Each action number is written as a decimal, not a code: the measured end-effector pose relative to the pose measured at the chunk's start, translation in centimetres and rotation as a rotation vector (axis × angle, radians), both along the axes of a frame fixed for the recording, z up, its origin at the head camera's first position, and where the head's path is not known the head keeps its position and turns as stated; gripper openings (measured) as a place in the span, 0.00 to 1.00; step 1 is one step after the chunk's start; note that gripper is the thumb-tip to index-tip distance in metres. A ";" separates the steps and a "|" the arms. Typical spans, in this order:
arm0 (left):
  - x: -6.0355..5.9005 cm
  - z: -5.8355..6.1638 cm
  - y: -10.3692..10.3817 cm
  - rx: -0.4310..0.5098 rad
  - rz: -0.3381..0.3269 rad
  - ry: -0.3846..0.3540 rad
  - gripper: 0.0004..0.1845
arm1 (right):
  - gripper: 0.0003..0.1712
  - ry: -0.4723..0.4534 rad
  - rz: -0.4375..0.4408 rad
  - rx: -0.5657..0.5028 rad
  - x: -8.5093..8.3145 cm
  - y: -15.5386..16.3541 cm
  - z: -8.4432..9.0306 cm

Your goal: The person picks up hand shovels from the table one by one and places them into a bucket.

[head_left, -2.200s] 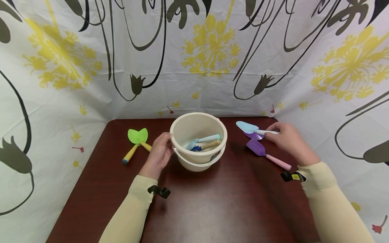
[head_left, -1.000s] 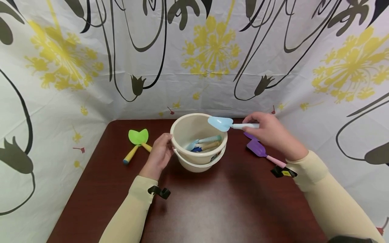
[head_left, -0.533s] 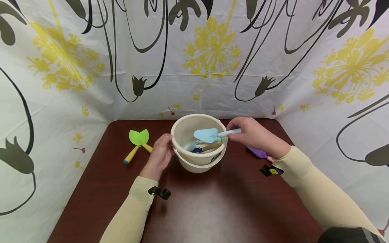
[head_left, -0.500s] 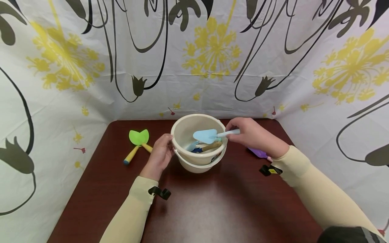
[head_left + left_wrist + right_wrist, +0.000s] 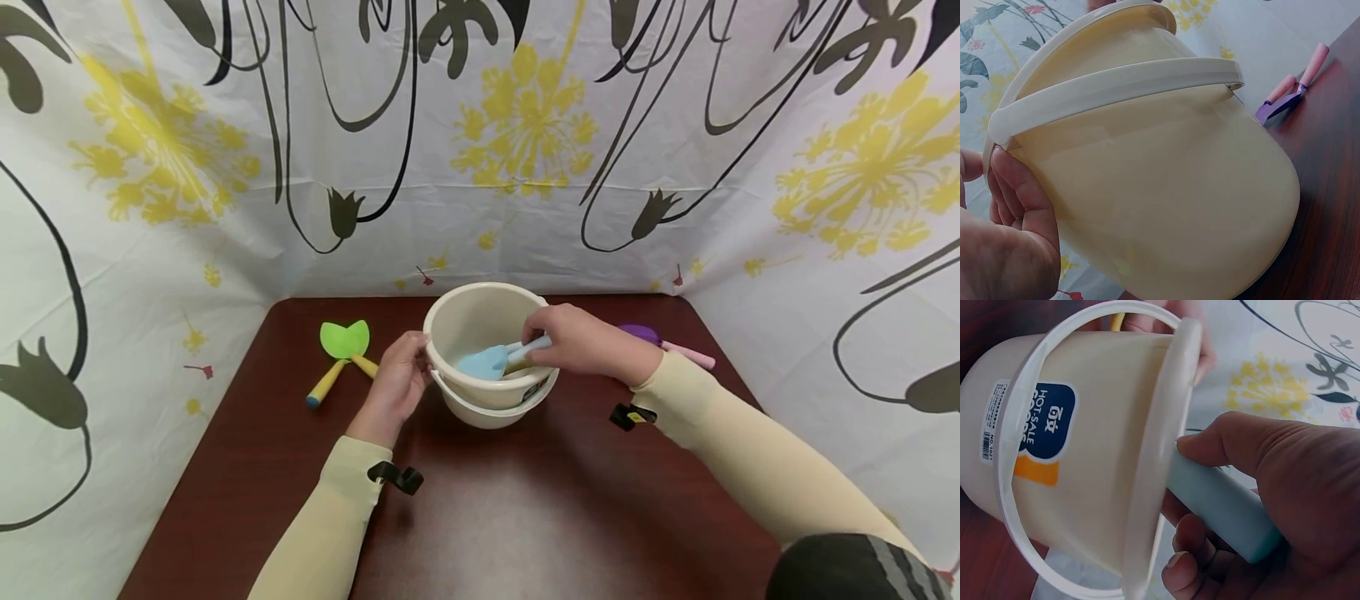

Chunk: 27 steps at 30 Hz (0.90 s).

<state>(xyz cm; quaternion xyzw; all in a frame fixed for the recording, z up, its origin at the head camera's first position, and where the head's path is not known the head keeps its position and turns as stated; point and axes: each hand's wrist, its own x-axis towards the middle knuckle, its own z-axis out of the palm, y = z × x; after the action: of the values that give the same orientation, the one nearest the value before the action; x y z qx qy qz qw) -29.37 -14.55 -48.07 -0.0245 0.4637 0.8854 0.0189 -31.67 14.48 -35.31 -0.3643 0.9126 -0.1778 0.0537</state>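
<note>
My left hand [image 5: 399, 379] pinches the left rim of a cream plastic bucket [image 5: 467, 321], thumb and fingers on either side of the edge in the left wrist view. Its white bail handle [image 5: 1122, 87] hangs down along the outside. My right hand [image 5: 585, 340] reaches over the right rim and grips the handle of a light blue toy trowel [image 5: 483, 363], whose blade is inside the bucket. In the right wrist view a pale blue-green handle [image 5: 1222, 500] lies between thumb and fingers. Other small tools in the bucket are mostly hidden by the blade and hand.
Two green toy shovels [image 5: 345, 340] with yellow handles lie crossed at the left of the dark red table [image 5: 525, 508]. At the right lie purple shovels [image 5: 639, 332] with pink handles, partly behind my right hand. A patterned cloth [image 5: 487, 225] hangs behind and at both sides.
My right hand picked up the light blue trowel from the table's right side, carried it left and lowered it into the bucket. My left hand keeps its hold on the rim.
</note>
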 end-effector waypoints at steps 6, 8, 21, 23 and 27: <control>0.0 0.0 0.1 0.008 -0.009 0.005 0.06 | 0.03 -0.010 0.028 0.038 -0.5 -1.3 -0.6; 0.0 0.0 0.1 0.010 -0.010 0.008 0.07 | 0.03 -0.023 0.029 0.049 -0.6 -1.6 -0.7; 0.1 0.0 0.2 0.004 -0.005 0.008 0.07 | 0.03 -0.025 0.124 0.069 -1.4 -3.2 -2.2; 0.1 0.0 0.2 0.009 -0.006 0.007 0.07 | 0.04 -0.018 0.131 0.077 -1.5 -3.4 -2.3; 0.1 0.1 0.2 0.016 0.000 0.001 0.06 | 0.04 -0.009 0.138 0.105 -1.8 -3.9 -2.6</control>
<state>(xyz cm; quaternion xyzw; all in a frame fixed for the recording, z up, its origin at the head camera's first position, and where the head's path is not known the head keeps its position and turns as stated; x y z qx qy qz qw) -29.31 -14.36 -47.96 -0.0240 0.4564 0.8892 0.0187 -33.45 10.60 -37.87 -0.4223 0.8931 -0.1271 0.0888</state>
